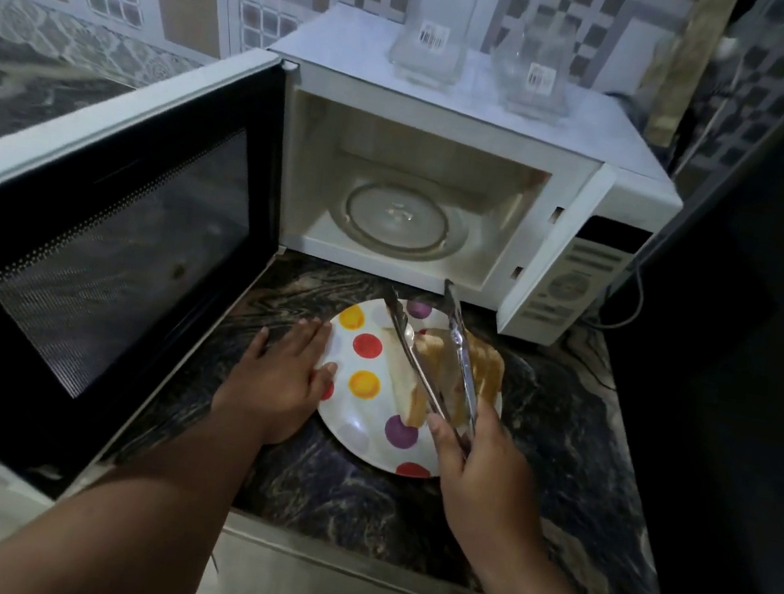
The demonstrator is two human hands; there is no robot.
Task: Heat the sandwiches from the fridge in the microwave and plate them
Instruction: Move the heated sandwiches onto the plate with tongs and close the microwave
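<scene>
A white plate with coloured dots [365, 412] lies on the dark marble counter in front of the microwave [626, 179]. Sandwiches [488, 369] rest on the plate's right half. My left hand [284, 372] lies flat with straight fingers on the plate's left rim. My right hand [473, 454] grips metal tongs [427, 353] whose two arms stand apart over the sandwiches, tips pointing toward the microwave. The microwave's door [101, 223] hangs wide open to the left. Inside it only the glass turntable [404, 219] shows.
Two clear glass containers [432, 33] stand on top of the microwave. The control panel [572, 283] faces right of the cavity. A dark surface [753, 351] fills the right side. The counter's front edge [341, 551] runs just below the plate.
</scene>
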